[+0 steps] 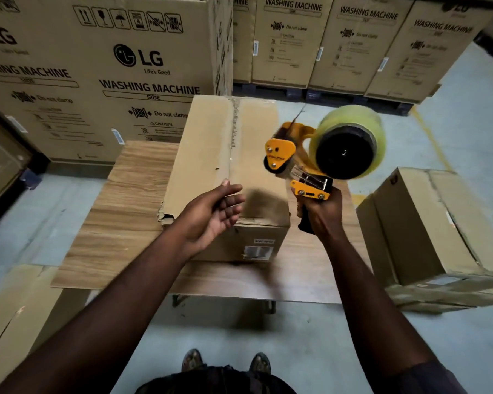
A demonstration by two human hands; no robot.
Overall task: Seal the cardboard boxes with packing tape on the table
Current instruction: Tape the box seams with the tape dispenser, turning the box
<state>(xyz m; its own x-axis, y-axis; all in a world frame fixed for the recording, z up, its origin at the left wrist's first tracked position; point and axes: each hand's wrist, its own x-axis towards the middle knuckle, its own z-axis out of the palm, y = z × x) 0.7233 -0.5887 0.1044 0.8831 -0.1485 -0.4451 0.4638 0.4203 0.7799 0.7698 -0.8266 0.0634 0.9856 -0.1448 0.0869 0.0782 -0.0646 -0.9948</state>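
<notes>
Above the brown cardboard box (205,155), left hand (211,214) hovers relaxed, empty — right hand (323,214) grips orange tape dispenser (279,150); tall printed cartons (97,66) behind.

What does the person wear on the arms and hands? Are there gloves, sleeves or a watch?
No gloves: the left hand and the right hand are bare, and no watch or bracelet shows on either wrist. The left forearm and the right forearm are uncovered. A dark short sleeve shows on the right upper arm, near the bottom edge.
</notes>
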